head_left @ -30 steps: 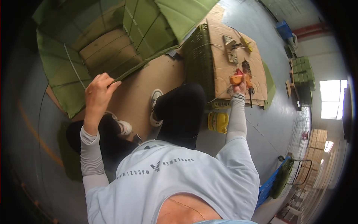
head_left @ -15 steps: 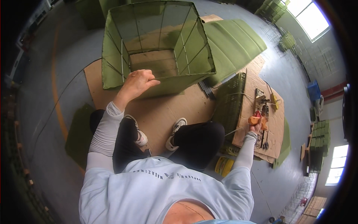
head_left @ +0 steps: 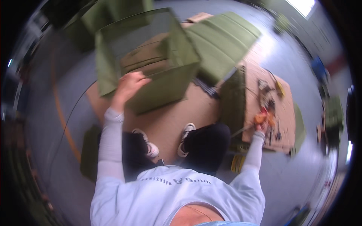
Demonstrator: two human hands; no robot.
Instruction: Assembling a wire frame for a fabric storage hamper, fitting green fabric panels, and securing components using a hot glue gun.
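Observation:
My left hand (head_left: 128, 87) is closed over the near rim of an open-topped green fabric box (head_left: 164, 88), its thumb pointing right. The box has thin stiff edges and stands tilted over cardboard. Off to the right, my right hand (head_left: 261, 128) is closed around an orange hand tool (head_left: 260, 118) with a red part. That tool sits low over a cardboard-topped stand (head_left: 284, 128); its exact kind is blurred. Dark, soiled tools (head_left: 263, 90), small scissors-like handles (head_left: 278, 136) and a yellow tool (head_left: 279, 89) lie around it.
A ribbed green panel (head_left: 226, 41) lies behind the box, with dark rods (head_left: 205, 87) near its lower end. Cardboard (head_left: 169, 120) covers the floor by my shoes. A black cable (head_left: 77, 103) runs at left. A yellow object (head_left: 237, 163) sits below the stand.
The box has swung and tilted, with its near wall showing more and my left hand still on its rim. The view has turned and blurred. My right hand stays with the orange tool.

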